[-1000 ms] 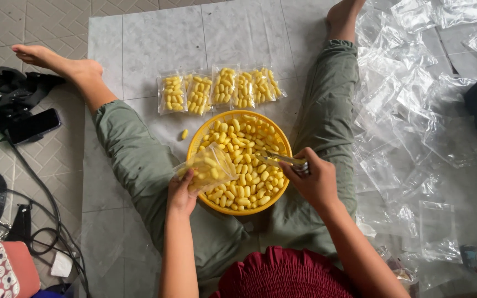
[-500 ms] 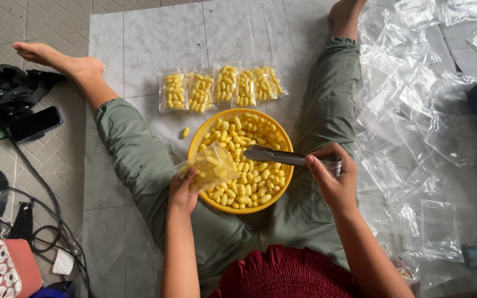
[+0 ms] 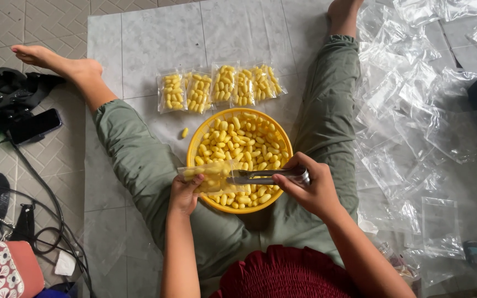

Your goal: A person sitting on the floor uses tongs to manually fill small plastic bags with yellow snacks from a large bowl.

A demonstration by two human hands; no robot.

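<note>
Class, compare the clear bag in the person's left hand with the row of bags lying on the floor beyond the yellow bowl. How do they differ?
The held bag is open, part filled and lifted over the yellow bowl by the left hand, with metal tongs from the right hand poking into it. The floor bags lie flat, packed full, side by side and untouched. Both kinds are clear plastic holding the same small yellow pieces.

Grey tiled floor [image 3: 6, 22], with a pale marble-look mat [image 3: 155, 38] laid on it. Black cables [image 3: 45, 221] snake along the left side, daylight's soft and even.
</note>
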